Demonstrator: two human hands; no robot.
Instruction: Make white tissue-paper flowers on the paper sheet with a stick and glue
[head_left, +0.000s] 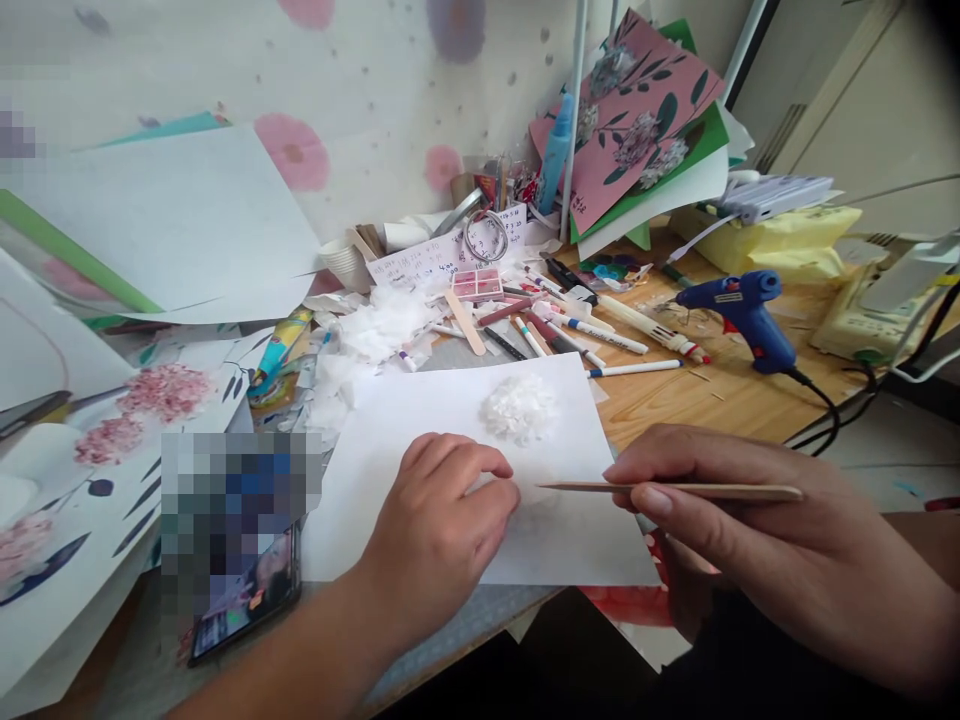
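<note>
In the head view, a white sheet of paper (375,500) lies at the table's near edge. A round mound of white petal-like flakes (521,408) sits on its upper half. My left hand (446,510) rests on the paper just below the mound, with its fingers curled in and thumb and forefinger close together. Whatever they pinch, if anything, is hidden. Over the right edge of the paper, my right hand (765,540) grips a thin pointed wooden stick (720,491) between thumb and fingers. The stick is nearly level, its tip pointing left towards my left hand, apart from it.
A phone (251,590) leans left of the paper, beside painted pink-flower sheets (169,392). White fluff (386,325), several markers (607,335) and a flat wooden stick (465,322) lie behind. A blue glue gun (742,310) with a trailing cable stands at right.
</note>
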